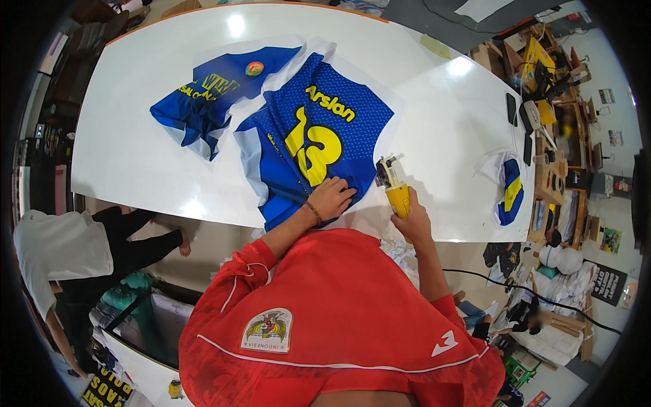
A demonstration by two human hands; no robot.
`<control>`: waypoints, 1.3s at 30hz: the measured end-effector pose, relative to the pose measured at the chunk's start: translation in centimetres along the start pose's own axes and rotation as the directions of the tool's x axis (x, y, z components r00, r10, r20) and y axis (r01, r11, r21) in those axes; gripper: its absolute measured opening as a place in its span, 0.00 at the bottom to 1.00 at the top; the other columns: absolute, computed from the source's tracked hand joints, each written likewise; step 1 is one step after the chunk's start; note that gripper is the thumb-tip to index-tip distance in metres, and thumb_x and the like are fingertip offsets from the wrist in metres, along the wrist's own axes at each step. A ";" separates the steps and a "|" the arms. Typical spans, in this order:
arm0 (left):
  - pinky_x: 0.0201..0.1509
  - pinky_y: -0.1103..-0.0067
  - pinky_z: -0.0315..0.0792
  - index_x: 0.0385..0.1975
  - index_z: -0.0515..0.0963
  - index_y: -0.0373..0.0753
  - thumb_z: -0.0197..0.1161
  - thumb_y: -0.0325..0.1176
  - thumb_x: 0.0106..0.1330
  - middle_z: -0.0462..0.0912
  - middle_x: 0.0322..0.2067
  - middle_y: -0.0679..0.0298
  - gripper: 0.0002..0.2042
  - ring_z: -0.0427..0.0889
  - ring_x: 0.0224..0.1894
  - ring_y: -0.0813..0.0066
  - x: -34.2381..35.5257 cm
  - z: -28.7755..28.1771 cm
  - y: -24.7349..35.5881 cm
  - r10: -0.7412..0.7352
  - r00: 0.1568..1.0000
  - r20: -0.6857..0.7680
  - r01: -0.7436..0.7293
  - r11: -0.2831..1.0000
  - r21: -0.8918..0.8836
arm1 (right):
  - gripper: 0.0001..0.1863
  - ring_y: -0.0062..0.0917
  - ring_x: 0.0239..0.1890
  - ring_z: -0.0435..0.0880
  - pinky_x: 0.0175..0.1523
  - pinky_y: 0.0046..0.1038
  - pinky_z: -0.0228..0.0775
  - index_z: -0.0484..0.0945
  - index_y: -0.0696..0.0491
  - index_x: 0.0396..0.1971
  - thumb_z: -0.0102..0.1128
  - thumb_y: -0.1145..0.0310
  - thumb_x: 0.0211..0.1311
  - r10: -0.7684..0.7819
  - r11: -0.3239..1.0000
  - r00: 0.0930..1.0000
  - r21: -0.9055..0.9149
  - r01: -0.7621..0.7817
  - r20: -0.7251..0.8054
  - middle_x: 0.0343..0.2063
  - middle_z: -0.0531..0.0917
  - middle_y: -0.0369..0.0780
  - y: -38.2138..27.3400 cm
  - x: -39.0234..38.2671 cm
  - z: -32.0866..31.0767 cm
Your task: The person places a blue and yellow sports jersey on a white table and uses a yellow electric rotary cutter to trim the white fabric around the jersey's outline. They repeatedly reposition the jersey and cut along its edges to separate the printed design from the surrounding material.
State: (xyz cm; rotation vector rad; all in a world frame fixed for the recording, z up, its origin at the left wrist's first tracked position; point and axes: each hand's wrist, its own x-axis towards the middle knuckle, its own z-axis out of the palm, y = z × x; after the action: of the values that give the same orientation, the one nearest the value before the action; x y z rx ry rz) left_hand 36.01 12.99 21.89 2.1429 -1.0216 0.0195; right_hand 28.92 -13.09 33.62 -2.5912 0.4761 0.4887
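Note:
A blue jersey panel (369, 115) with yellow lettering and a large yellow number lies on the white table (447, 176). White margin shows along its edges. My left hand (332, 197) lies on the panel's near part, palm down, fingers stretched forward over the cloth. In my right hand (415, 218) is a yellow handheld electric cloth cutter (399, 198), gripped round its body. Its metal head is just beside the panel's right edge; whether the blade touches the cloth I cannot tell. A second blue piece (261, 60), crumpled at its lower end, lies to the left.
A small blue, yellow and white cloth piece (510, 197) lies at the table's right end, near dark flat objects (512, 110). A black cable (536, 293) runs off at lower right. Someone in a white shirt (61, 244) is at the left; another person (523, 315) is at lower right.

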 end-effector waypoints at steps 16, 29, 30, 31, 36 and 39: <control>0.45 0.67 0.70 0.46 0.84 0.44 0.68 0.33 0.62 0.76 0.36 0.62 0.13 0.74 0.41 0.60 -0.1 0.1 -0.5 0.009 1.000 -0.027 -0.009 1.000 -0.029 | 0.42 0.56 0.45 0.86 0.48 0.51 0.78 0.60 0.46 0.68 0.67 0.62 0.52 0.044 0.991 0.998 0.126 -0.039 -0.036 0.41 0.86 0.55 -3.3 0.9 1.0; 0.45 0.67 0.70 0.48 0.84 0.44 0.68 0.34 0.62 0.76 0.36 0.63 0.14 0.75 0.41 0.61 -0.1 -0.5 -0.6 -0.008 1.000 0.009 0.008 0.999 -0.048 | 0.39 0.57 0.45 0.86 0.50 0.50 0.78 0.59 0.50 0.66 0.67 0.62 0.54 0.168 0.964 0.984 0.218 -0.152 -0.054 0.42 0.85 0.59 -7.5 1.6 1.9; 0.45 0.67 0.70 0.48 0.84 0.43 0.68 0.34 0.62 0.75 0.36 0.63 0.15 0.75 0.41 0.61 -0.1 -0.5 -0.6 -0.005 1.000 0.006 0.005 0.998 -0.056 | 0.39 0.57 0.45 0.86 0.50 0.49 0.78 0.59 0.51 0.65 0.67 0.62 0.54 0.179 0.961 0.982 0.226 -0.162 -0.058 0.42 0.85 0.59 -7.9 1.7 1.8; 0.45 0.67 0.70 0.48 0.84 0.43 0.68 0.34 0.62 0.75 0.35 0.63 0.15 0.75 0.41 0.61 -0.1 -0.4 -0.7 -0.002 1.000 0.002 0.002 0.998 -0.063 | 0.39 0.57 0.44 0.86 0.50 0.49 0.78 0.59 0.51 0.65 0.67 0.62 0.55 0.186 0.960 0.981 0.224 -0.168 -0.061 0.42 0.85 0.59 -8.1 1.8 1.9; 0.45 0.68 0.70 0.47 0.84 0.43 0.68 0.33 0.61 0.75 0.35 0.63 0.14 0.75 0.41 0.62 0.0 -0.4 -0.7 -0.004 1.000 -0.024 0.003 0.997 -0.078 | 0.39 0.56 0.44 0.87 0.50 0.49 0.79 0.60 0.52 0.65 0.68 0.62 0.55 0.230 0.946 0.971 0.249 -0.207 -0.069 0.42 0.85 0.58 -8.4 2.6 2.6; 0.45 0.68 0.71 0.46 0.84 0.42 0.68 0.33 0.61 0.75 0.35 0.63 0.14 0.75 0.41 0.62 0.0 -0.4 -0.7 -0.012 1.000 -0.028 0.010 0.996 -0.087 | 0.38 0.57 0.45 0.87 0.50 0.49 0.79 0.60 0.52 0.64 0.68 0.63 0.55 0.246 0.944 0.965 0.247 -0.219 -0.087 0.42 0.85 0.59 -8.8 3.2 2.6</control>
State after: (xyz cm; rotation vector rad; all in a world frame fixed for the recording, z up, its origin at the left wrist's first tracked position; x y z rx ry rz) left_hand 36.62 13.51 21.74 2.0642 -0.9769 0.0002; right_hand 34.64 -5.25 33.33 -2.3542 0.8362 0.3338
